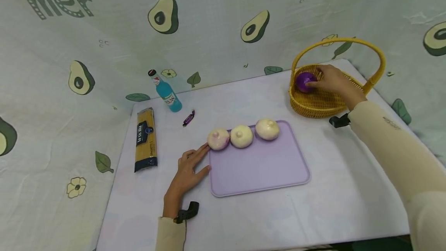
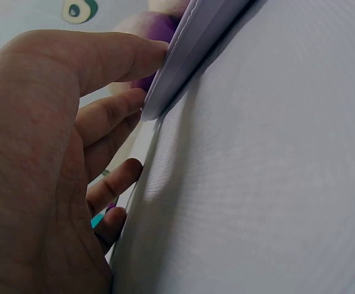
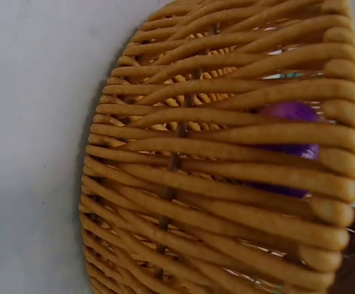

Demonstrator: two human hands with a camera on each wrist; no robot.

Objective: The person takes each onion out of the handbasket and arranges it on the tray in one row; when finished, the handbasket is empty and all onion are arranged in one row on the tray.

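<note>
The right hand (image 1: 332, 81) reaches into the basket (image 1: 315, 105) at the worktop's (image 1: 244, 212) far right corner, fingers curled round a purple onion (image 1: 304, 81) inside it. The basket's handle arches over the hand, leaving little room above. The left hand (image 1: 188, 169) lies flat and spread on the worktop, fingertips against the tray's (image 1: 261, 165) left edge, just beside the nearest onion. Three pale onions (image 1: 242, 136) sit in a row along the tray's far edge; the rest of the tray is bare, as is the worktop's near half.

From the right wrist, the purple onion (image 3: 286, 150) shows only in slivers through the basket's weave (image 3: 214, 184), and the hand itself is cut off at the frame's edge. From the left wrist, the tray's rim (image 2: 186, 52) blocks most of the view.

A pasta packet (image 1: 145, 139), a blue bottle (image 1: 167, 92) and a small wrapped sweet (image 1: 188, 118) lie toward the far left corner. The worktop wears a pale cloth; avocado-print fabric (image 1: 216, 22) hangs as a backdrop.
</note>
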